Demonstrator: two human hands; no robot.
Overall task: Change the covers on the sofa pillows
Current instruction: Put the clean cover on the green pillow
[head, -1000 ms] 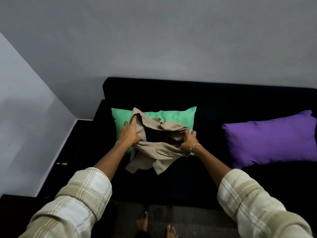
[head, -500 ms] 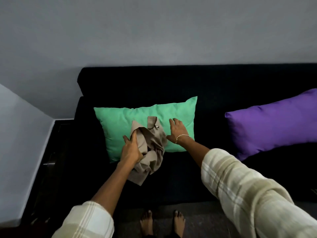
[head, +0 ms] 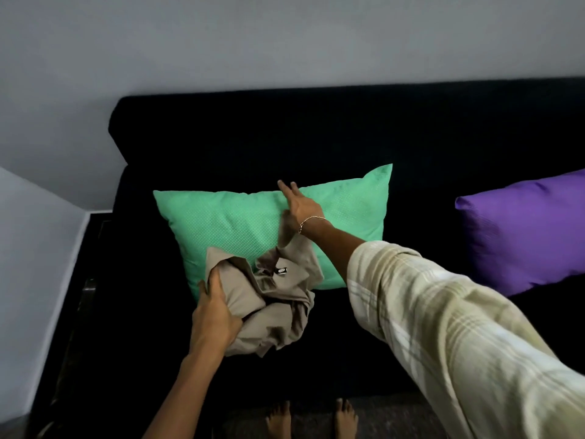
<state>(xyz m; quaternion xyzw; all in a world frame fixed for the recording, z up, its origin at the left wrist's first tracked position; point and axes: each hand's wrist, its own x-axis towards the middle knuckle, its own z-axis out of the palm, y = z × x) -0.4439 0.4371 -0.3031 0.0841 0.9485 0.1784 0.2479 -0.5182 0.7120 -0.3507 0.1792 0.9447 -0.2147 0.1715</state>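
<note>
On the seat of the black sofa (head: pixel 285 131), toward its left end, the green pillow (head: pixel 240 223) is propped against the backrest, its front face turned up toward the camera. A crumpled beige cover (head: pixel 278 299) is bunched over the pillow's lower edge and spills onto the seat, a small dark tag (head: pixel 281 270) showing among its folds. The cover is gripped by the left hand (head: pixel 215 315), whose fingers and thumb are curled tightly into the cloth, presumably so that it is kept gathered and ready (a loose cover would slide off the seat). The right hand (head: pixel 299 205) is stretched across the pillow toward its top edge with fingers straight and spread, nothing held in it; whether the pillow is actually touched cannot be told. The reach is judged to be for seizing the pillow so that the cover can be drawn over it. A thin bracelet (head: pixel 311 219) is worn at that wrist, above a plaid sleeve (head: pixel 443 312). Well apart to the right, a purple pillow (head: pixel 522 229) is left lying against the backrest, not yet dealt with.
</note>
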